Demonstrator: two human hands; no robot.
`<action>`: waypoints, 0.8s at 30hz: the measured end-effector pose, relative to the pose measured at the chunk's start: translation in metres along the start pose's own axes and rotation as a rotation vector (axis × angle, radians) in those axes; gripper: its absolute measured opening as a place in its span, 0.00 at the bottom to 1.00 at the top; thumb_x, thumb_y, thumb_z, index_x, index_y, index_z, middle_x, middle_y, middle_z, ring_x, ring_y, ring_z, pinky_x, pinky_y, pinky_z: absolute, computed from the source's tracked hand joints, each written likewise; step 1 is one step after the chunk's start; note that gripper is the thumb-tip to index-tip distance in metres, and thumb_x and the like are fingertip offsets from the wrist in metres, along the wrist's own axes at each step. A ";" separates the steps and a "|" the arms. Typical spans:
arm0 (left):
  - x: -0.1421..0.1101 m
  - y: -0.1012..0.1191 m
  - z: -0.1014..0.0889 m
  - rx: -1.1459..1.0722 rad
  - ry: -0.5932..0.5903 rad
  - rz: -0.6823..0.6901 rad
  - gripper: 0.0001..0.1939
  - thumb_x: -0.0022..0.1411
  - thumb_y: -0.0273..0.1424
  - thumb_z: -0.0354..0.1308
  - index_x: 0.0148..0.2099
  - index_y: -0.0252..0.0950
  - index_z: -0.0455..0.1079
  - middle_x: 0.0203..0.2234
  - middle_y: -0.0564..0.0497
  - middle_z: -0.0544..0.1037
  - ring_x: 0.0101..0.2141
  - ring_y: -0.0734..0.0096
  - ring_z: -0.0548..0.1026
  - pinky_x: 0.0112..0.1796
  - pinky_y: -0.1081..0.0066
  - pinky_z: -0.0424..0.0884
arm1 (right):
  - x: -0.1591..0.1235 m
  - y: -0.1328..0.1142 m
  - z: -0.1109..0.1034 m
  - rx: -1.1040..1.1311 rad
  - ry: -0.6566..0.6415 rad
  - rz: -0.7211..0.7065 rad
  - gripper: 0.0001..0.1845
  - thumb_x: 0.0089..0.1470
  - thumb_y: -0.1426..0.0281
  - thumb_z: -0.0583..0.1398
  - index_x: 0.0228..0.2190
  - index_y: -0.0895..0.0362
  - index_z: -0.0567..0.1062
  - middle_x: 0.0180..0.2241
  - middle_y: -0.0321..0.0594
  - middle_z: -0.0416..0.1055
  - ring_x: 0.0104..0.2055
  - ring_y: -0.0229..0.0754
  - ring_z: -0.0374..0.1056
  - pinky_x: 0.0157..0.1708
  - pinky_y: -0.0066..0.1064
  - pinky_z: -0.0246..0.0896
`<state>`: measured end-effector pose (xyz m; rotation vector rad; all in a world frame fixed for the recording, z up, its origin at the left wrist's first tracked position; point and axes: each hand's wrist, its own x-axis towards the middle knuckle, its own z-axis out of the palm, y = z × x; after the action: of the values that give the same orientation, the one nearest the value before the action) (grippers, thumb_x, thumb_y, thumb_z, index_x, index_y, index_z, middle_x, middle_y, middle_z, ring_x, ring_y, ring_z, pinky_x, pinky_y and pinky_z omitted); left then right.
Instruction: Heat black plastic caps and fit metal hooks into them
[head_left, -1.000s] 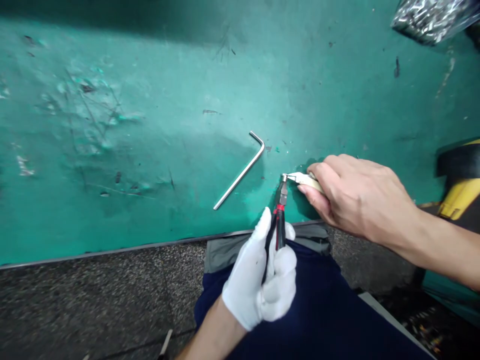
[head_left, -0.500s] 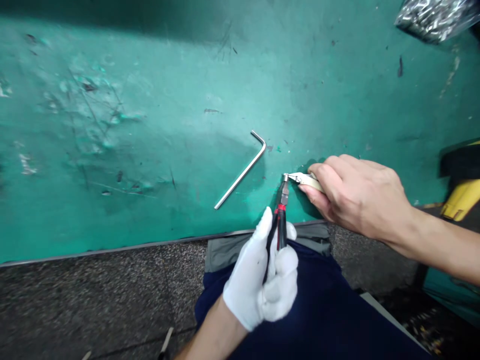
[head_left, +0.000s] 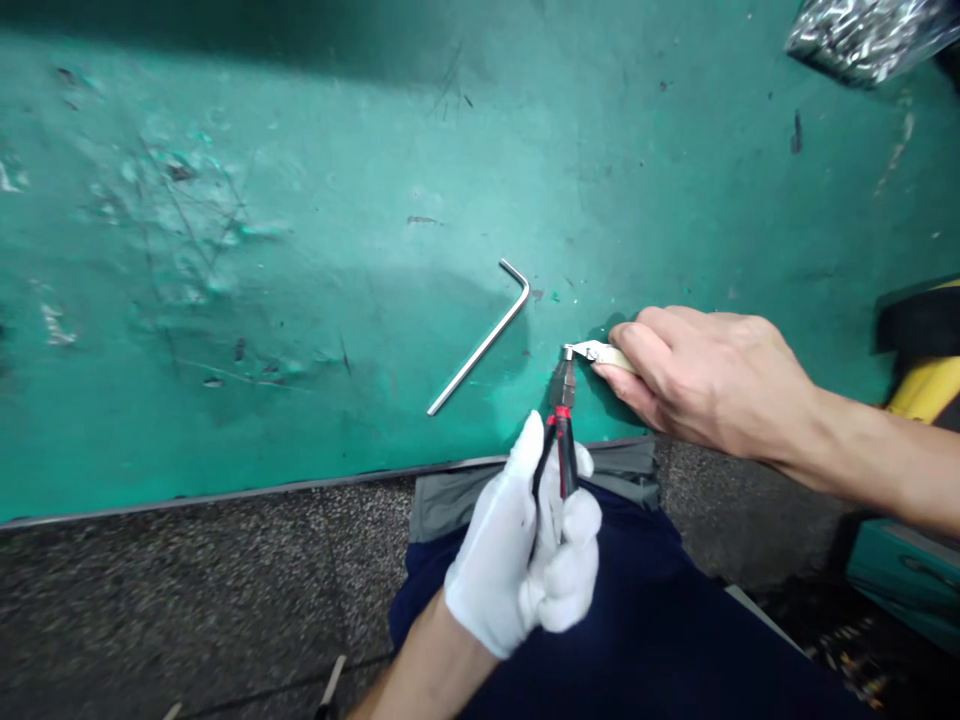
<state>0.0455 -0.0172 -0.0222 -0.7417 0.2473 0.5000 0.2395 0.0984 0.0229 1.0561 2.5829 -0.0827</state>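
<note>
My left hand (head_left: 525, 560), in a white glove, is closed around black-and-red pliers (head_left: 564, 390), their jaws pointing away from me. A tiny silvery metal piece (head_left: 568, 351) sits at the tip of the jaws. Bare, my right hand (head_left: 705, 375) grips what looks like a pale-handled knife (head_left: 613, 356), its fingers covering most of the handle. The pointed tip meets the metal piece from the right; whether it cuts in cannot be made out. Left of the pliers, an L-shaped hex key (head_left: 480, 348) lies on the green work surface (head_left: 300, 300).
A clear bag of shiny metal parts (head_left: 862, 40) lies at the far right. A yellow-and-black object (head_left: 930, 385) is at the right edge. The table's front edge (head_left: 262, 492) runs just before my lap, and a teal box (head_left: 904, 580) stands low on the right.
The plier handles are spread a little wider apart in my left hand. My right wrist and forearm have lifted slightly, while the knife tip stays at the metal piece.
</note>
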 end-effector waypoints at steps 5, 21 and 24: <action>0.004 -0.003 0.004 0.065 0.086 0.023 0.27 0.69 0.54 0.44 0.42 0.39 0.73 0.21 0.53 0.76 0.12 0.73 0.70 0.11 0.73 0.68 | 0.002 0.002 0.000 0.029 -0.007 -0.004 0.22 0.71 0.58 0.46 0.32 0.58 0.70 0.27 0.40 0.65 0.26 0.43 0.61 0.24 0.35 0.41; 0.008 -0.012 0.028 0.388 0.361 0.245 0.31 0.69 0.56 0.39 0.40 0.35 0.68 0.20 0.49 0.74 0.11 0.72 0.68 0.10 0.76 0.62 | 0.028 0.011 -0.021 0.131 -0.143 0.105 0.25 0.70 0.54 0.41 0.32 0.56 0.67 0.27 0.45 0.71 0.25 0.46 0.63 0.24 0.35 0.34; 0.006 -0.012 0.026 0.376 0.346 0.233 0.31 0.68 0.57 0.41 0.41 0.34 0.68 0.21 0.49 0.75 0.11 0.71 0.68 0.10 0.75 0.63 | 0.029 0.019 -0.024 0.173 -0.149 0.143 0.26 0.70 0.53 0.41 0.33 0.56 0.67 0.29 0.47 0.70 0.28 0.48 0.64 0.25 0.35 0.34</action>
<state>0.0580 -0.0042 0.0007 -0.4278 0.7369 0.5243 0.2262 0.1362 0.0374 1.2431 2.3932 -0.3407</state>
